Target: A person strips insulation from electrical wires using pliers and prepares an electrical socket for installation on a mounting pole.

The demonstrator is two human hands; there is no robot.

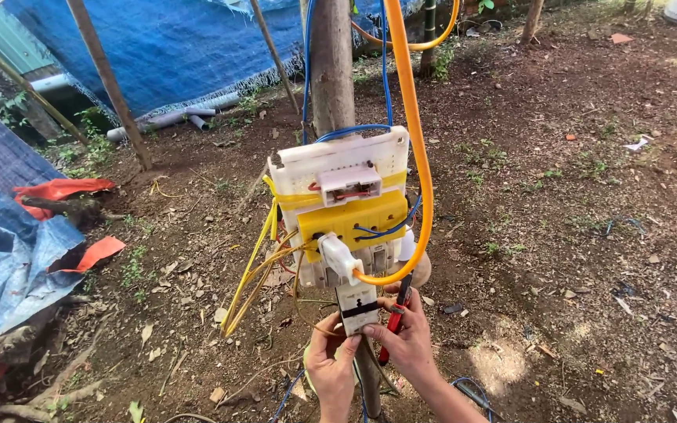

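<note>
**Small white breaker being fitted at the foot of a pole-mounted board**

Head view: both hands meet at a small white breaker (358, 307) that hangs just under the white mounting board (338, 180) strapped to a wooden post (332, 70). The left hand (331, 368) has its fingers (348, 342) pinched together on the breaker's lower left corner. The right hand (409, 337) presses its fingertips on the lower right corner, with red-handled pliers (396, 321) tucked in the same fist. The step looks like seating or wiring the breaker below the yellow terminal block (352, 221). The next move seems to call for a steady hold while the loose yellow wires (252, 274) and the orange cable (421, 172) stay out of the way.

No counter carries anything; the board hangs on the post over bare earth (558, 235) strewn with dry leaves. A blue tarpaulin (174, 47) closes off the far left, with grey pipes (174, 117) at its foot.
</note>
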